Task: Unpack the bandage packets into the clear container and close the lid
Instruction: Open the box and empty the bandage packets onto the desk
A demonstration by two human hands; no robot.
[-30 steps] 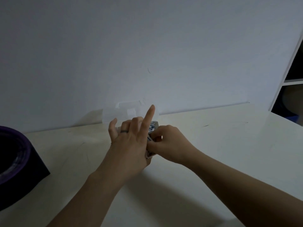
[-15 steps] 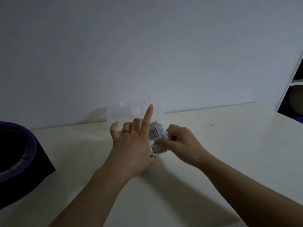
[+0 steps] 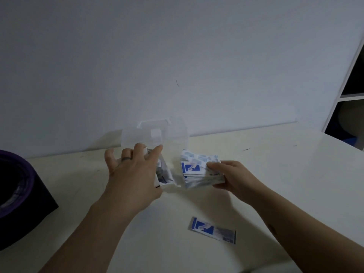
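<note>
Right hand point(image 3: 232, 178) has drawn a stack of bandage packets point(image 3: 197, 170) out to the right of the clear container point(image 3: 153, 134), away from the left hand point(image 3: 132, 174).

Hands apart: the right pinches the stack just right of the container. The left spreads its fingers over the container's front, its grip hidden. The container stands lid-up at the pale table's point(image 3: 275, 164) far edge, against the wall point(image 3: 177, 46). One loose packet point(image 3: 212, 230) lies nearer, slightly right. A dark purple object point(image 3: 17, 194) sits well left, a white shelf point(image 3: 352, 95) well right.
</note>
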